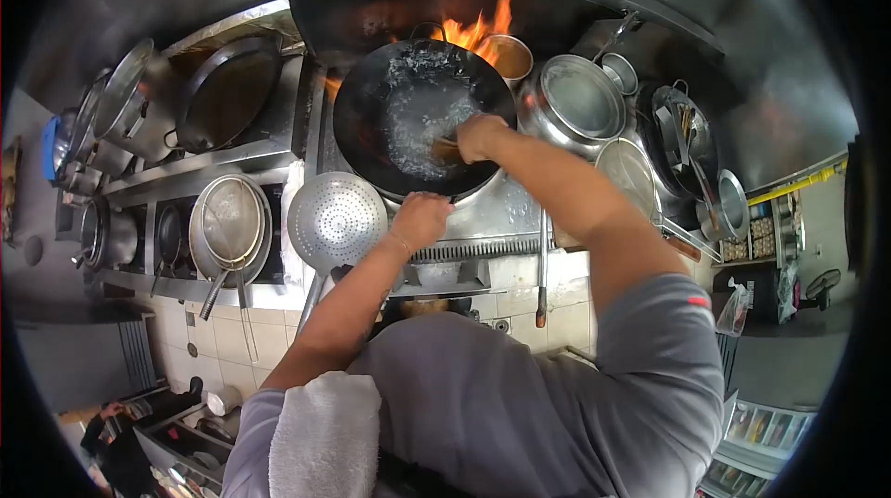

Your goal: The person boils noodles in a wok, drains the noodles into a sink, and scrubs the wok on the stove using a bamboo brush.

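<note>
A large black wok sits tilted over the burner, with bubbling, splashing water inside. My left hand is closed at the wok's near edge, where a handle shows beside the fingers. Over the right half of the wok, my right hand grips a short brown tool that looks like a bamboo wok brush. Its lower end is in the water and blurred. Left of my left hand lies a round perforated strainer.
Flames rise behind the wok, beside a small pot. A large metal pot stands at the right, near a mesh strainer. Another wok and stacked strainers are at the left. A long-handled utensil overhangs the front edge.
</note>
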`<state>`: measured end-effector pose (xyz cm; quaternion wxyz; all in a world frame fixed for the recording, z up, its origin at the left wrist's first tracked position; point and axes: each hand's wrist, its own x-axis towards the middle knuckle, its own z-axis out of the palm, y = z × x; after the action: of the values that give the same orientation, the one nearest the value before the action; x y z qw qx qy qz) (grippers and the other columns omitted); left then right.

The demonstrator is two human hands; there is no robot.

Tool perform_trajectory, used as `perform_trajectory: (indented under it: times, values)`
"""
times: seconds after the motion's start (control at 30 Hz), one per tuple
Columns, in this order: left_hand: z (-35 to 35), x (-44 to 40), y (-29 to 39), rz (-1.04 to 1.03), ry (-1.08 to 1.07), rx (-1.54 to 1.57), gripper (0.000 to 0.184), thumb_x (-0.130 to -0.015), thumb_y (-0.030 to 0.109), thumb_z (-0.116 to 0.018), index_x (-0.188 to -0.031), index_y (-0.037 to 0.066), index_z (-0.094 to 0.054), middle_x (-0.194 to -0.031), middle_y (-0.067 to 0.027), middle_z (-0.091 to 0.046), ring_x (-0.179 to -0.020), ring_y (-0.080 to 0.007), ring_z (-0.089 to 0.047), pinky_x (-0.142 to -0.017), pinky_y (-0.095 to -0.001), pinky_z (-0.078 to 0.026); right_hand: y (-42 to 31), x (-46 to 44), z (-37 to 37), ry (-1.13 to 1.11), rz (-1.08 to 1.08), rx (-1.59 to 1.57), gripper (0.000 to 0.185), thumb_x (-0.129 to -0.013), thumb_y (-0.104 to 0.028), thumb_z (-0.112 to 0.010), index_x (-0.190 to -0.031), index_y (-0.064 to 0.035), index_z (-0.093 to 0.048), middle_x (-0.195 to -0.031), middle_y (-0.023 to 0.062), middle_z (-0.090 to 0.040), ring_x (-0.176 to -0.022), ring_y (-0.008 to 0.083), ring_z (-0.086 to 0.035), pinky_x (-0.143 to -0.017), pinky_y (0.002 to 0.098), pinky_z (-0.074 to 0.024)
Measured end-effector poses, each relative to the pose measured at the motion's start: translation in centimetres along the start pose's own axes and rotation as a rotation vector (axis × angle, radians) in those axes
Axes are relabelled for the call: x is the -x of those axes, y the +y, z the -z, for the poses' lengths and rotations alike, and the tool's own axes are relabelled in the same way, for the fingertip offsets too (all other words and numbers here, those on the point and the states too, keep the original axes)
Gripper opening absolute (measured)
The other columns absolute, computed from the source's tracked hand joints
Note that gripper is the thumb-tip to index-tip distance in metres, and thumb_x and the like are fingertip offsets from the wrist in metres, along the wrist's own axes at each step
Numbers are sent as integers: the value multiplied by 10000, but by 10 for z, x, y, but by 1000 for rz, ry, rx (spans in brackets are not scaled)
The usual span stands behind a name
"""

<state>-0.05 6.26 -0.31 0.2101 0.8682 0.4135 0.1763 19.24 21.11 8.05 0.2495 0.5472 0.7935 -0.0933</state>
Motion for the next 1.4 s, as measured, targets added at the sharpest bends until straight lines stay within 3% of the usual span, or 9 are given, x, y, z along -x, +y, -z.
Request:
perform_trajectory:
  times: [0.1,0.23,0.43,0.57,0.83,0.97,1.1,1.23,1.4]
  values:
    - [2,-9,5,-30,41,12,285,-1000,231,-574,-835,31,-693,-909,-188,-728,-904,-386,-697,-869,-512,-522,52,10,51,-278,311,412,393,-787,-394,-758,-1085,-148,-829,-1172,132,-774,-1098,301,-741,-926,448,-588]
    - [8,-2,-4,-5,59,-32,277,-992,228,-579,-830,32,-690,-901,-185,-728,-898,-380,-698,-872,-507,-521,14,-29,10,254,-337,-158,300,-932,-298,-626,-1085,-133,-824,-1167,125,-782,-1077,276,-762,-868,459,-614]
    - [8,7,8,-66,61,-59,241,-961,208,-593,-831,55,-727,-887,-142,-739,-895,-341,-713,-848,-487,-528,43,36,-55,240,-215,55,335,-962,-233,-567,-1203,-125,-773,-1136,198,-769,-1050,320,-764,-902,448,-603]
    - [4,9,13,-63,39,10,239,-974,193,-596,-834,30,-699,-879,-168,-717,-896,-376,-683,-865,-491,-510,61,-16,-17,492,-398,-491,405,-969,-265,-510,-1304,-156,-712,-1268,200,-717,-1175,361,-707,-966,500,-578]
    - [42,52,27,-27,399,189,306,-859,-5,-693,-1163,8,-717,-1095,-172,-662,-1067,-381,-595,-938,-454,-490,-128,-18,-36,282,-225,-736,450,-940,-318,-556,-1312,-103,-690,-1253,269,-698,-1206,436,-662,-1050,512,-521]
    - [69,115,25,11,427,215,348,-849,13,-719,-1197,14,-703,-1106,-163,-655,-1044,-368,-603,-946,-438,-496,-47,43,-23,-94,199,-272,387,-929,-397,-608,-1163,-131,-766,-1137,237,-743,-1000,396,-733,-891,507,-581]
    - [86,125,26,36,465,230,331,-876,-6,-709,-1207,7,-707,-1115,-179,-660,-1037,-358,-621,-941,-422,-496,40,2,50,-548,-125,-212,448,-864,-463,-757,-1078,-70,-775,-995,119,-760,-790,302,-721,-644,455,-592]
    - [80,147,22,116,509,243,316,-888,-5,-702,-1204,10,-708,-1121,-175,-664,-1052,-351,-633,-958,-416,-501,-18,24,37,-368,-44,-42,517,-828,-423,-815,-1225,-96,-766,-1282,163,-727,-1075,297,-729,-953,477,-565]
    - [73,164,20,235,545,281,319,-888,-10,-691,-1206,12,-709,-1128,-179,-661,-1068,-355,-637,-975,-411,-502,47,-10,54,-655,-180,-212,433,-872,-407,-794,-1194,-117,-785,-1244,145,-750,-1064,307,-732,-917,515,-564]
